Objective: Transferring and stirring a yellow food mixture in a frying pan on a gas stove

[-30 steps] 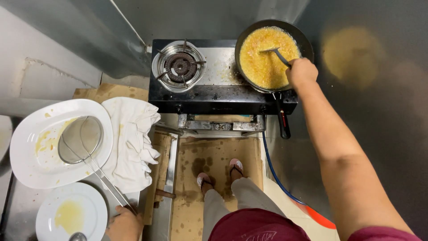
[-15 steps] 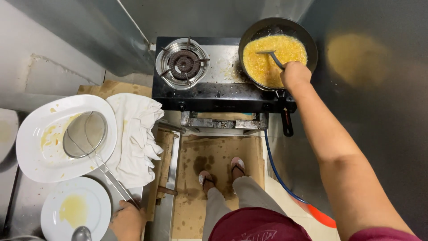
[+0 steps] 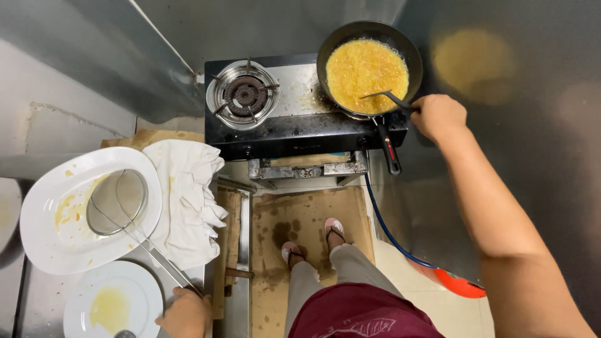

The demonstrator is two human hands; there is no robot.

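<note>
right arm: stretched forward and up from the lower right corner, forearm bare, wrist bent slightly inward toward the stove.
right hand (image 3: 438, 117): my fingers are curled together into a fist, clamped on the end of a dark spatula (image 3: 387, 97); knuckles face up, so the fingertips themselves are tucked under and out of sight.
spatula: runs left from my fist, its blade lying on the yellow egg mixture (image 3: 366, 74), just past my knuckles.
frying pan (image 3: 369, 67): black, round, on the stove's right burner, directly left of my right fist; its black handle with a red strip (image 3: 389, 149) points back below my wrist, untouched.
left hand (image 3: 186, 315): low at the bottom edge, close to my body, fingers closed on the end of the wire handle of a mesh strainer (image 3: 116, 203); only the back of the hand shows.
strainer: reaches up and left from my left fingers, its mesh bowl resting in a big white dish (image 3: 47, 238) smeared yellow.
beside the left fingers: a small white plate (image 3: 113, 303) with a yellow smear just to the left, a crumpled white cloth (image 3: 188, 200) just above.
cut off: left forearm is out of frame; the plate runs off the bottom edge.
hard to tell: how firmly the left fingers grip the wire.
</note>
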